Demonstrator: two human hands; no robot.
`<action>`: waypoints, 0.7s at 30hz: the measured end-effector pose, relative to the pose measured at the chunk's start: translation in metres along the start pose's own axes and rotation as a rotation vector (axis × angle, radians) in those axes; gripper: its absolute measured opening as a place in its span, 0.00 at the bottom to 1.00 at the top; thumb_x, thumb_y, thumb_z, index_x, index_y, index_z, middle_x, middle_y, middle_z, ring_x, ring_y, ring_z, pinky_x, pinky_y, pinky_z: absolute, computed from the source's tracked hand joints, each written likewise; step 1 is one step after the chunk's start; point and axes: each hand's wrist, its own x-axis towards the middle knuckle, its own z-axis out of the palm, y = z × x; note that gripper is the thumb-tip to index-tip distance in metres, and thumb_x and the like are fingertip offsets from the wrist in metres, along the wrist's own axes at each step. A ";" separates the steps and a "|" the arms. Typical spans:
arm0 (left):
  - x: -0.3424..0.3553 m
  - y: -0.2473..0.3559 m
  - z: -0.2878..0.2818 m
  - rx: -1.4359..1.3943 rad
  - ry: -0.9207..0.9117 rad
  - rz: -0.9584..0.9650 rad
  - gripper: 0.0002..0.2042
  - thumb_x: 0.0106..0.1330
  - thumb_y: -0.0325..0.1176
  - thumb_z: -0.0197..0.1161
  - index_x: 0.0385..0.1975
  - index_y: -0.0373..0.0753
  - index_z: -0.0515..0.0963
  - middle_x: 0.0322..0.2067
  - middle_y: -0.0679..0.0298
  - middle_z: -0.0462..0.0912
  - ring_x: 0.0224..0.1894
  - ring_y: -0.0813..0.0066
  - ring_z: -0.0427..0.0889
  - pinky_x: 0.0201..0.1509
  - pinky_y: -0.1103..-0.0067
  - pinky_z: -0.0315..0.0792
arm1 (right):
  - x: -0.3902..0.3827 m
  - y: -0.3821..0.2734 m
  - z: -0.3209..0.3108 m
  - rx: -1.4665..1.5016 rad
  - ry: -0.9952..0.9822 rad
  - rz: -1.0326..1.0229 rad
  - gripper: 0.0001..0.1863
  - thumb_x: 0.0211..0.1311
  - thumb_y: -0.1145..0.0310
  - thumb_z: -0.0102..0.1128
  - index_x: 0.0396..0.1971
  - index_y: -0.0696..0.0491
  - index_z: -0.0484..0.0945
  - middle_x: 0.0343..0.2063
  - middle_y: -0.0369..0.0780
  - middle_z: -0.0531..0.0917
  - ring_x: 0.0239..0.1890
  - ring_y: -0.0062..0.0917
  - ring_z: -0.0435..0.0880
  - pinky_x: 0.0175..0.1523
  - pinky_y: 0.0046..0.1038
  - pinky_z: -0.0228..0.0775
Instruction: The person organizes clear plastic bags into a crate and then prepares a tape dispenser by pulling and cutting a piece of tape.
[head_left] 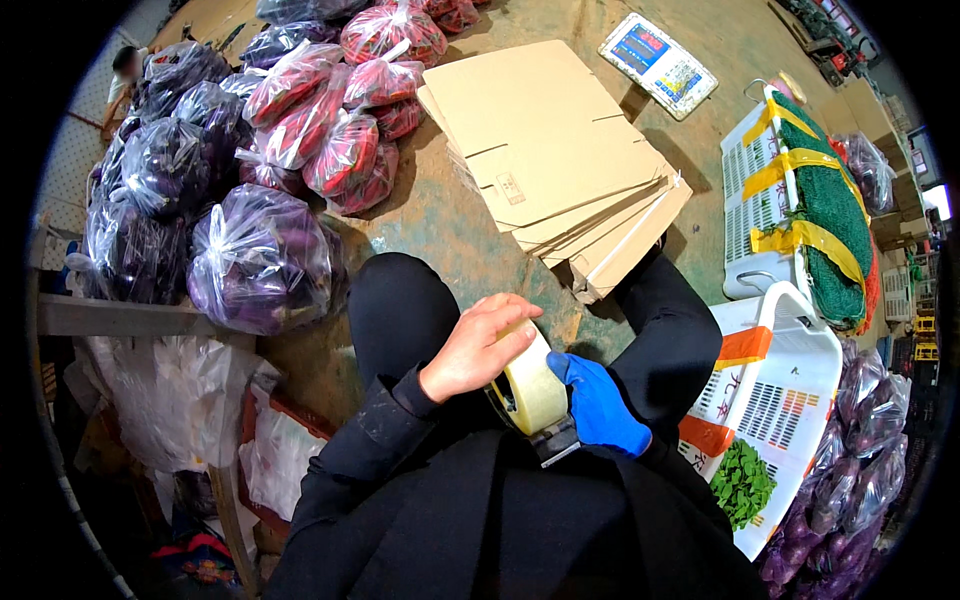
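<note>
A wide roll of pale yellow packing tape (533, 378) sits above my lap in a dark hand tape dispenser (553, 440), whose metal end points down. My bare left hand (482, 345) lies curved over the roll's upper left side, fingers together, thumb on the tape. Wearing a blue glove, my right hand (603, 405) is wrapped around the roll's right side, its thumb towards the tape; most of its fingers are hidden. Just beyond my knees, a stack of flattened cardboard boxes (548, 130) leans at an angle over my right leg.
Bags of red peppers (350, 165) and bags of purple eggplants (262, 258) crowd the left. A digital scale (659, 65) stands beyond the cardboard. To the right are a white crate topped with green netting (820, 240) and a white basket (790, 340) holding green leaves (743, 485).
</note>
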 end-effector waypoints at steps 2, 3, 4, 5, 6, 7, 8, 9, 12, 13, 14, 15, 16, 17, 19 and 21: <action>0.001 -0.002 0.004 0.063 0.046 0.049 0.15 0.60 0.33 0.52 0.45 0.34 0.70 0.43 0.55 0.69 0.49 0.63 0.69 0.52 0.75 0.63 | -0.005 0.014 0.004 0.181 0.038 0.143 0.15 0.57 0.72 0.48 0.44 0.62 0.70 0.42 0.47 0.76 0.44 0.32 0.75 0.50 0.27 0.66; 0.000 0.000 0.004 0.097 0.097 0.041 0.16 0.60 0.33 0.53 0.47 0.34 0.69 0.45 0.54 0.68 0.50 0.62 0.68 0.52 0.74 0.62 | -0.003 0.012 0.006 0.265 0.059 0.213 0.15 0.58 0.70 0.49 0.44 0.62 0.70 0.41 0.46 0.76 0.43 0.31 0.75 0.49 0.27 0.66; -0.001 0.003 0.004 0.132 0.149 0.034 0.18 0.59 0.34 0.54 0.48 0.34 0.68 0.46 0.53 0.67 0.51 0.61 0.66 0.53 0.74 0.62 | -0.001 0.008 0.005 0.334 0.079 0.289 0.16 0.58 0.68 0.50 0.43 0.62 0.71 0.40 0.45 0.76 0.41 0.29 0.76 0.47 0.26 0.67; -0.004 0.005 0.005 0.166 0.200 0.026 0.20 0.59 0.35 0.54 0.50 0.34 0.66 0.47 0.53 0.66 0.53 0.61 0.65 0.54 0.73 0.61 | 0.001 0.001 0.004 0.402 0.100 0.365 0.17 0.58 0.66 0.51 0.43 0.62 0.71 0.39 0.44 0.77 0.39 0.27 0.76 0.45 0.26 0.67; -0.007 0.005 0.006 0.184 0.260 0.004 0.21 0.58 0.35 0.55 0.51 0.33 0.64 0.48 0.52 0.65 0.53 0.61 0.65 0.54 0.73 0.61 | 0.006 -0.010 0.005 0.478 0.148 0.417 0.17 0.58 0.65 0.52 0.42 0.62 0.71 0.38 0.43 0.77 0.37 0.25 0.75 0.44 0.24 0.67; -0.011 0.004 0.009 0.202 0.319 -0.020 0.23 0.58 0.35 0.56 0.52 0.33 0.63 0.48 0.52 0.64 0.53 0.62 0.64 0.54 0.74 0.61 | 0.010 -0.021 0.006 0.556 0.197 0.471 0.16 0.59 0.64 0.53 0.42 0.61 0.71 0.36 0.41 0.77 0.36 0.22 0.75 0.42 0.23 0.67; -0.014 0.004 0.013 0.220 0.377 -0.045 0.24 0.58 0.35 0.56 0.53 0.32 0.61 0.49 0.51 0.64 0.53 0.63 0.64 0.54 0.74 0.61 | 0.013 -0.027 0.008 0.633 0.245 0.525 0.16 0.59 0.64 0.53 0.41 0.61 0.72 0.35 0.39 0.77 0.34 0.19 0.74 0.41 0.22 0.67; -0.016 0.004 0.017 0.055 0.374 -0.153 0.24 0.58 0.35 0.57 0.53 0.32 0.60 0.49 0.52 0.64 0.52 0.65 0.65 0.54 0.74 0.62 | 0.013 -0.027 0.009 0.600 0.276 0.501 0.16 0.58 0.63 0.54 0.40 0.60 0.72 0.34 0.38 0.77 0.34 0.18 0.74 0.40 0.21 0.67; -0.019 0.006 0.030 -0.604 0.337 -0.379 0.24 0.59 0.34 0.59 0.51 0.31 0.60 0.45 0.57 0.68 0.46 0.75 0.68 0.51 0.79 0.64 | 0.011 -0.026 0.013 0.519 0.340 0.421 0.16 0.58 0.64 0.55 0.39 0.60 0.72 0.32 0.36 0.76 0.33 0.16 0.73 0.38 0.20 0.66; -0.018 0.007 0.030 -0.664 0.282 -0.389 0.24 0.58 0.35 0.60 0.51 0.30 0.60 0.45 0.57 0.68 0.46 0.75 0.69 0.50 0.79 0.64 | 0.009 -0.026 0.014 0.506 0.345 0.392 0.15 0.57 0.64 0.56 0.39 0.60 0.72 0.32 0.37 0.76 0.33 0.16 0.73 0.38 0.20 0.66; -0.018 0.010 0.030 -0.722 0.227 -0.399 0.25 0.58 0.36 0.61 0.50 0.30 0.61 0.44 0.57 0.69 0.45 0.75 0.69 0.50 0.79 0.65 | 0.008 -0.025 0.015 0.493 0.351 0.362 0.15 0.57 0.65 0.56 0.40 0.60 0.72 0.32 0.37 0.76 0.33 0.16 0.73 0.38 0.20 0.66; -0.016 0.014 0.028 -0.779 0.172 -0.407 0.26 0.57 0.37 0.61 0.50 0.30 0.61 0.44 0.57 0.69 0.45 0.75 0.70 0.49 0.79 0.65 | 0.006 -0.025 0.015 0.470 0.326 0.360 0.16 0.56 0.66 0.57 0.40 0.60 0.72 0.32 0.37 0.76 0.33 0.16 0.73 0.38 0.20 0.66; -0.016 0.013 0.029 -0.782 0.181 -0.397 0.25 0.56 0.36 0.63 0.49 0.30 0.62 0.42 0.58 0.72 0.44 0.76 0.71 0.49 0.80 0.66 | 0.005 -0.023 0.015 0.447 0.301 0.358 0.16 0.56 0.66 0.57 0.41 0.60 0.71 0.32 0.37 0.76 0.34 0.16 0.72 0.38 0.20 0.66; -0.016 0.015 0.029 -0.759 0.175 -0.379 0.25 0.56 0.35 0.63 0.49 0.31 0.61 0.42 0.58 0.72 0.44 0.76 0.71 0.49 0.80 0.66 | 0.003 -0.021 0.014 0.424 0.277 0.356 0.16 0.55 0.66 0.58 0.41 0.60 0.71 0.32 0.37 0.76 0.34 0.16 0.72 0.38 0.20 0.66; -0.014 0.021 0.029 -0.711 0.159 -0.339 0.26 0.55 0.34 0.64 0.50 0.31 0.61 0.42 0.59 0.72 0.43 0.76 0.72 0.49 0.79 0.66 | 0.001 -0.015 0.013 0.385 0.258 0.344 0.18 0.54 0.67 0.58 0.43 0.59 0.70 0.33 0.37 0.76 0.33 0.16 0.72 0.37 0.20 0.66; -0.014 0.021 0.031 -0.658 0.170 -0.295 0.28 0.53 0.33 0.66 0.50 0.31 0.61 0.41 0.59 0.73 0.43 0.76 0.72 0.48 0.79 0.67 | 0.001 -0.015 0.014 0.377 0.262 0.308 0.18 0.54 0.67 0.58 0.43 0.59 0.70 0.33 0.37 0.76 0.33 0.17 0.71 0.38 0.20 0.66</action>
